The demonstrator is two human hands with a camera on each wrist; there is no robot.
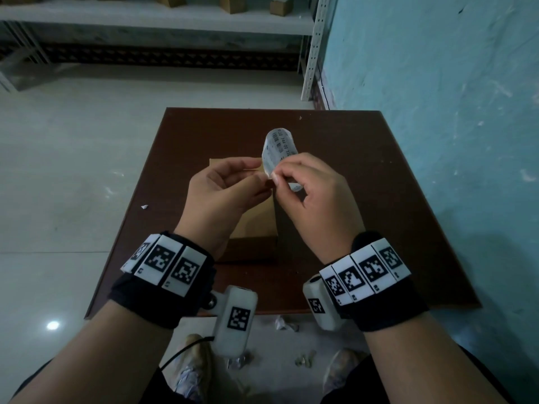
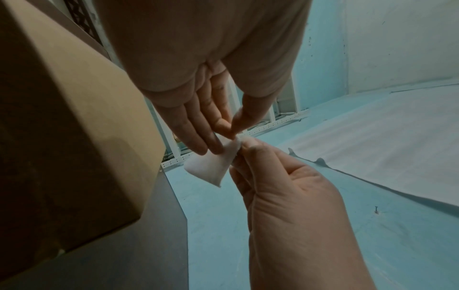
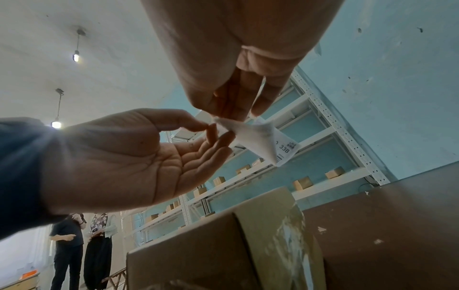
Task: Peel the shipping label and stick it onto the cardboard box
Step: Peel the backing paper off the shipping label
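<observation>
A brown cardboard box [image 1: 256, 223] lies on the dark brown table [image 1: 364, 199], below both hands. The white shipping label [image 1: 278, 144] is curled and held in the air above the box. My right hand [image 1: 278, 172] pinches the label's lower edge between thumb and fingers. My left hand [image 1: 261, 173] pinches a corner of the same edge with thumb and index finger. In the left wrist view the label [image 2: 213, 168] hangs between both pinches, beside the box [image 2: 74, 117]. The right wrist view shows print on the label [image 3: 261, 141] and the box [image 3: 198, 255] beneath it.
A blue wall [image 1: 437, 83] runs close along the table's right side. White shelving [image 1: 312, 48] with small boxes stands at the back. Paper scraps [image 1: 281, 322] lie on the floor near my feet. Two people [image 3: 82, 245] stand far off.
</observation>
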